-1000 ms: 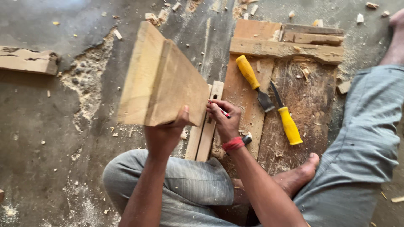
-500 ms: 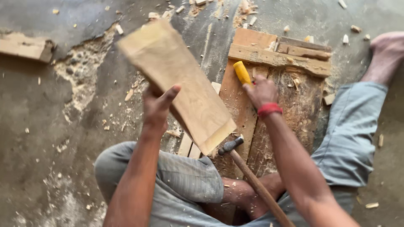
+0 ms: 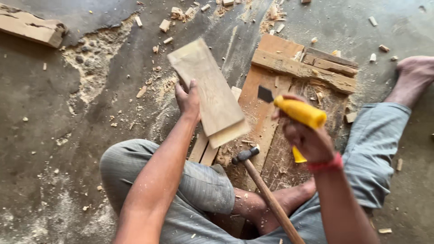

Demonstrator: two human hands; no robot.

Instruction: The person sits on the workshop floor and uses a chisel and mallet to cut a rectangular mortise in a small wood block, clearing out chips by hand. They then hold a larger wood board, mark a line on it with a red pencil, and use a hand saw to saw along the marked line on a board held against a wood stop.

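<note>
Wood block (image 3: pixel 209 92) tilted in our gripping left hand (image 3: pixel 189 100); right hand (image 3: pixel 309 140) clasped a yellow-handled chisel (image 3: pixel 296 110) above the dusty, chip-strewn concrete floor (image 3: pixel 54 135).

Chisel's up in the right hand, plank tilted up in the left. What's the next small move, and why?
Probably lay the plank flat on the wooden work board first. The left hand holds it tilted off the floor, so it has no support. The right hand already grips the yellow-handled chisel, and the hammer lies near.
</note>
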